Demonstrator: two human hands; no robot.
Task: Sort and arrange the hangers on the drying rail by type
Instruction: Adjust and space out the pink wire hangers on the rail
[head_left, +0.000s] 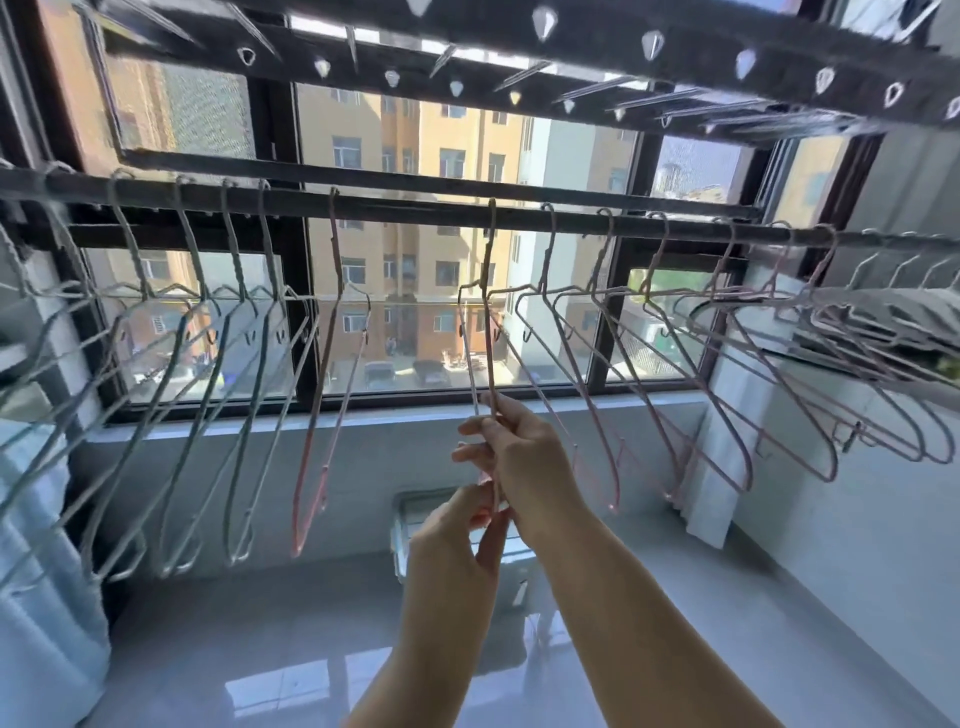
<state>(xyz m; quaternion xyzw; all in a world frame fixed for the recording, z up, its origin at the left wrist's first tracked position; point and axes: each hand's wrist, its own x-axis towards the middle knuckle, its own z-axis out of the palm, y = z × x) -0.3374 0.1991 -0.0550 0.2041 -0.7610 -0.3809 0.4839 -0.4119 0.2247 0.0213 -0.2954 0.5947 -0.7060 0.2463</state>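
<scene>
A dark drying rail (415, 203) runs across the window. Several grey hangers (228, 395) hang on its left part, and a lone pink hanger (332, 364) hangs next to them. Several more pink hangers (675, 374) crowd the right part. One pink hanger (488, 332) hangs by its hook at the middle of the rail. My right hand (511, 452) pinches the lower wires of this hanger. Just below, my left hand (457, 540) grips the same hanger's bottom end between thumb and fingers.
An upper rack (519, 67) with pegs and holes spans overhead. White hangers (904, 275) sit at the far right of the rail. A pale curtain (41, 571) hangs at the left, a white wall (857, 519) stands at the right, and a glossy floor (260, 649) lies below.
</scene>
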